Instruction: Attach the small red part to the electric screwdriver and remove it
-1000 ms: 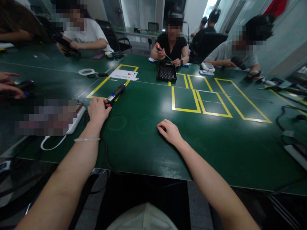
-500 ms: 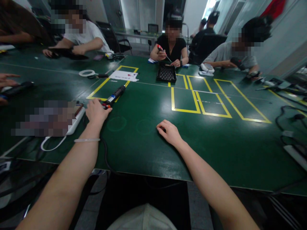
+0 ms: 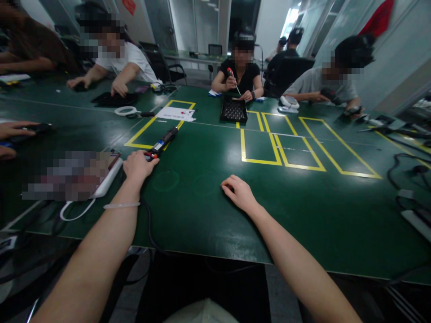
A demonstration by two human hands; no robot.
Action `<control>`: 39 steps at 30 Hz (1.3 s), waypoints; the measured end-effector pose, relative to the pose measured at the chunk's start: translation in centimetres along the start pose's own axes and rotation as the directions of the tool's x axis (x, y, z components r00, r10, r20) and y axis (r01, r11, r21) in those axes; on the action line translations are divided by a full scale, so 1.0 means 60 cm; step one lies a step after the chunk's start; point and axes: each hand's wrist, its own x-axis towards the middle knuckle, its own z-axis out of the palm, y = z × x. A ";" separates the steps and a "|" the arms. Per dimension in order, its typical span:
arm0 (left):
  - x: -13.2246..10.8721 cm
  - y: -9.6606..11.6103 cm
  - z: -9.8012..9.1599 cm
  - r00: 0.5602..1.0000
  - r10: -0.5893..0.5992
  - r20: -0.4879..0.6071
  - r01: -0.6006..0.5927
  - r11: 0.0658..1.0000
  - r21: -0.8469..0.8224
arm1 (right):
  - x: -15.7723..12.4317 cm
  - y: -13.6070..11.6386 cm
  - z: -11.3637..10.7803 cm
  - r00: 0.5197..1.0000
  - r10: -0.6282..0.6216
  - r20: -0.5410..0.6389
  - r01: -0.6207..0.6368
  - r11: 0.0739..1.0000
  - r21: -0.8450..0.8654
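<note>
My left hand (image 3: 137, 166) is closed around the rear end of a black electric screwdriver (image 3: 164, 140) with a blue-and-white label. Its slim tip points away from me, to the right; red and orange parts show beside my fingers, some of which are hidden. A dark cord (image 3: 150, 224) runs from near that hand over the table's front edge. My right hand (image 3: 239, 192) rests on the green table (image 3: 202, 215), fingers loosely curled and thumb bent in, with nothing visible in them.
Yellow tape outlines (image 3: 262, 162) mark the table. A white paper (image 3: 175, 113) lies beyond the screwdriver; a white power strip (image 3: 109, 179) is left of my arm. Across, a person handles a red-handled screwdriver (image 3: 232, 76) over a black tray (image 3: 233, 111). Cables (image 3: 392, 166) lie at right.
The view has tilted up slightly, so the table appears lower. My hands keep their places. At the far left, a person has put a dark flat item down on the table.
</note>
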 end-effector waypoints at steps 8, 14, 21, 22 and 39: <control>0.002 -0.007 0.010 0.999 0.000 -0.039 -0.006 0.989 -0.147 | 0.002 0.006 0.006 1.000 -0.006 0.007 0.006 1.000 0.005; 0.005 -0.007 0.010 0.999 0.019 -0.045 -0.023 0.994 -0.107 | 0.003 0.006 0.005 1.000 -0.001 0.004 0.001 1.000 0.018; -0.002 0.000 -0.001 1.000 0.009 -0.013 -0.010 0.998 -0.059 | 0.004 0.008 0.005 1.000 -0.002 0.006 0.002 1.000 0.023; -0.002 0.001 -0.002 1.000 0.002 -0.009 -0.003 0.998 -0.057 | 0.004 0.009 0.005 1.000 -0.003 0.005 0.002 1.000 0.023; -0.006 0.005 0.016 0.996 0.037 -0.086 -0.046 0.994 -0.101 | 0.002 0.005 0.001 1.000 0.009 0.003 -0.009 0.999 0.037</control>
